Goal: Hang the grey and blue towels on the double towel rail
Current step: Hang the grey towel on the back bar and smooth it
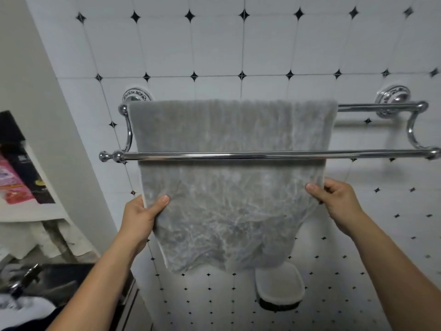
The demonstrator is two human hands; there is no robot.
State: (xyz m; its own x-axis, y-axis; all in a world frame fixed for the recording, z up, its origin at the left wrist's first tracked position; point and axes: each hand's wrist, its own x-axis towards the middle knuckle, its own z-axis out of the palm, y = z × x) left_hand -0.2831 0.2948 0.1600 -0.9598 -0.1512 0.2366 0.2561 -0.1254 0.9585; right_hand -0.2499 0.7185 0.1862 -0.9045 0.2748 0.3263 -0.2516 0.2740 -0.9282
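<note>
The grey towel (229,187) hangs over the rear bar of the chrome double towel rail (372,106) and drops down behind the front bar (238,155). My left hand (140,218) pinches the towel's left edge below the front bar. On the opposite side, my right hand (338,201) grips the right edge at about the same height. No blue towel is in view.
The rail is fixed to a white tiled wall (214,44) with black diamond accents. A white tub with a dark base (279,290) stands on the floor under the towel. At the left, a shelf (31,211) holds packets, with a dark sink (55,280) below it.
</note>
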